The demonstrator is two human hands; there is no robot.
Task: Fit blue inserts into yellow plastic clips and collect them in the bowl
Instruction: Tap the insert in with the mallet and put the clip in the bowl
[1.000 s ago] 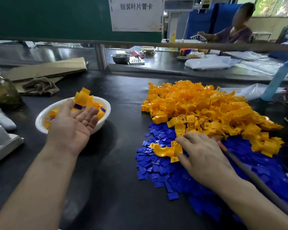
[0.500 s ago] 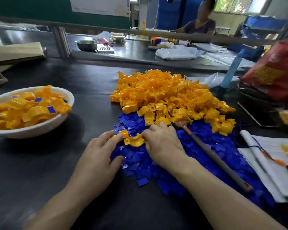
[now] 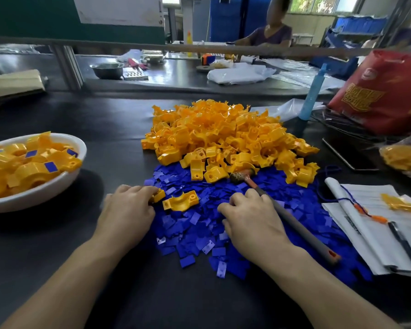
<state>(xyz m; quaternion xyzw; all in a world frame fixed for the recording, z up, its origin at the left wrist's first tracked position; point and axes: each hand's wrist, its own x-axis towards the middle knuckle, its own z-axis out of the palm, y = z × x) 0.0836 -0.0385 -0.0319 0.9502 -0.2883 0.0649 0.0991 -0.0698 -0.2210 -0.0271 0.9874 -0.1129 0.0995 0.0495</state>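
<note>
A heap of yellow clips (image 3: 223, 134) lies mid-table, with a spread of blue inserts (image 3: 188, 233) in front of it. At the left stands a white bowl (image 3: 33, 200) holding clips fitted with inserts. My left hand (image 3: 126, 210) rests at the left edge of the blue spread, its fingertips curled over a small yellow clip (image 3: 159, 195). A second yellow clip (image 3: 180, 200) lies loose between my hands. My right hand (image 3: 249, 219) lies on the blue inserts with bent fingers; whatever is under the fingertips is hidden.
A hammer (image 3: 294, 224) lies on the inserts just right of my right hand. Papers (image 3: 365, 224) and a pen (image 3: 403, 245) sit at the right edge, with a red bag (image 3: 384, 91) and a blue bottle (image 3: 313, 91) behind. Another person sits at the far bench.
My left hand came from the bowl to the blue spread and reached a yellow clip. My right hand let go of the clips and shifted right onto the inserts.
</note>
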